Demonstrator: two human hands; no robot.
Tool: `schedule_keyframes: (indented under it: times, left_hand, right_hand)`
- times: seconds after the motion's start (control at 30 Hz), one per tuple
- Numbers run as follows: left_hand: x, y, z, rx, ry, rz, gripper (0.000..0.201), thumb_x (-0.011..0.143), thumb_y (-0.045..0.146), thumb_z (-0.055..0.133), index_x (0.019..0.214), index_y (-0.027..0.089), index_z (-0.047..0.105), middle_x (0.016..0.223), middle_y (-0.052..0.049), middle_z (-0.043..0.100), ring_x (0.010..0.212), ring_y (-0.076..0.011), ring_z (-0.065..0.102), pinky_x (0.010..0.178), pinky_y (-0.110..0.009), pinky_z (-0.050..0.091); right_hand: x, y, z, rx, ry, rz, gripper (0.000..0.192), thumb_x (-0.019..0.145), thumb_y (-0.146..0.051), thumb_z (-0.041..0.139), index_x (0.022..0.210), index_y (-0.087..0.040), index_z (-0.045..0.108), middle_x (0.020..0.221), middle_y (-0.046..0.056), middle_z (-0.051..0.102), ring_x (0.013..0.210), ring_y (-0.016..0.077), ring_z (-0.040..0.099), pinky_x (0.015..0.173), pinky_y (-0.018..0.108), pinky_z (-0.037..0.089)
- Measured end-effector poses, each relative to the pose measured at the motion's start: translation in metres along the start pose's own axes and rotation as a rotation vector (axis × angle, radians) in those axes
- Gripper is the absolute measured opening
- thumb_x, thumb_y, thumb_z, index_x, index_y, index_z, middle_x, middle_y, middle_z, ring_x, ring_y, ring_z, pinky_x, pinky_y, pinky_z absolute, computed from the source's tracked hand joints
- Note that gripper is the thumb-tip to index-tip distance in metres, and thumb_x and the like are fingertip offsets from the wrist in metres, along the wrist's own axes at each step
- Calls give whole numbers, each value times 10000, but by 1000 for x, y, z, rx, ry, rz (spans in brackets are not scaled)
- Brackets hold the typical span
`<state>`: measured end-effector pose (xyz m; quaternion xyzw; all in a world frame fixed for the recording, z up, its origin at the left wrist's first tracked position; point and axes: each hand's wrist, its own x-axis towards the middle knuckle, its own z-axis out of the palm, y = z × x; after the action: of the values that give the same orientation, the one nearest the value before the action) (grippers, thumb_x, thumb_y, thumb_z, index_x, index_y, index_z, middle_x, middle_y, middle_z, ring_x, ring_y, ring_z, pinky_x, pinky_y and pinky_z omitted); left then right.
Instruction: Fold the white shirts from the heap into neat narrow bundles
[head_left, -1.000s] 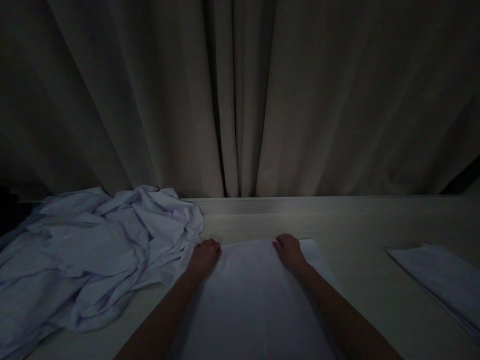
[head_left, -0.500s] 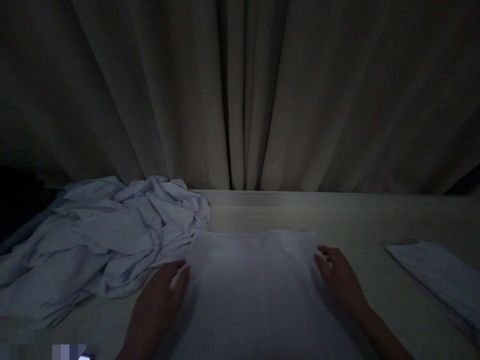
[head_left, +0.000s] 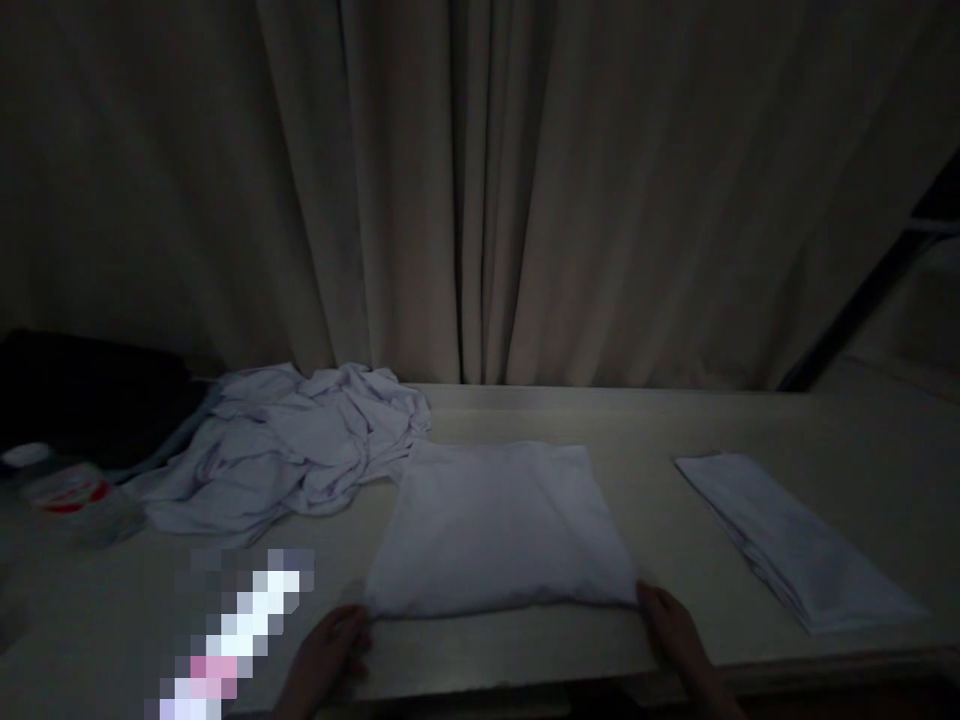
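Bottle (head_left: 79,500), contents unclear — left hand (head_left: 328,655) and right hand (head_left: 671,630), fingers closed on near corners of white cloth (head_left: 506,530)

Left hand (head_left: 330,650) and right hand (head_left: 671,625) low, well apart, fingers (head_left: 355,618) pointing inward. Right wrist (head_left: 701,668) bare, slanting outward below. Finger closure hard to judge in dimness.

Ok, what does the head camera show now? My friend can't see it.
A person's left hand and right hand touch the near corners of a flat white cloth on a pale table. Crumpled white cloth and a bottle are at left, a folded white cloth at right, beige curtains behind.
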<state>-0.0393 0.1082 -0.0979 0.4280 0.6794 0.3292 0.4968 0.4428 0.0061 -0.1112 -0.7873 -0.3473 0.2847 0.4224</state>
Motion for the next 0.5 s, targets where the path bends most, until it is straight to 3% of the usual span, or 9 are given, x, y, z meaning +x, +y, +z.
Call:
schedule_keyframes:
  times: [0.13, 0.27, 0.37, 0.5]
  left_hand:
    - [9, -12, 4, 96, 33, 21, 338, 662, 500, 518, 791, 187, 525, 552, 10, 584, 404, -155, 555, 408, -261, 413]
    - [10, -13, 5, 111, 13, -34, 217, 737, 395, 425, 744, 189, 489, 542, 22, 536, 443, -167, 593, 403, -250, 401]
    - [1, -13, 3, 103, 3, -57, 206, 751, 367, 392, 736, 182, 482, 576, 6, 556, 445, -177, 605, 402, -260, 401]
    - [-20, -17, -5, 82, -34, -116, 237, 735, 384, 383, 765, 180, 501, 670, -50, 633, 507, -200, 635, 411, -275, 420]
  right_hand:
    - [6, 9, -2, 82, -59, 43, 475, 592, -563, 529, 746, -142, 686, 866, 138, 718, 884, 277, 648, 831, 360, 473]
    - [6, 19, -1, 135, -34, 79, 466, 568, -559, 483, 737, -151, 635, 753, 99, 693, 716, 223, 648, 659, 322, 498]
    - [0, 26, -4, 166, -41, 129, 419, 576, -575, 475, 710, -188, 564, 575, 17, 602, 495, 180, 581, 476, 307, 455]
    - [-6, 37, -16, 217, -67, 183, 355, 596, -551, 491, 690, -209, 509, 557, -6, 564, 464, 158, 569, 461, 297, 461]
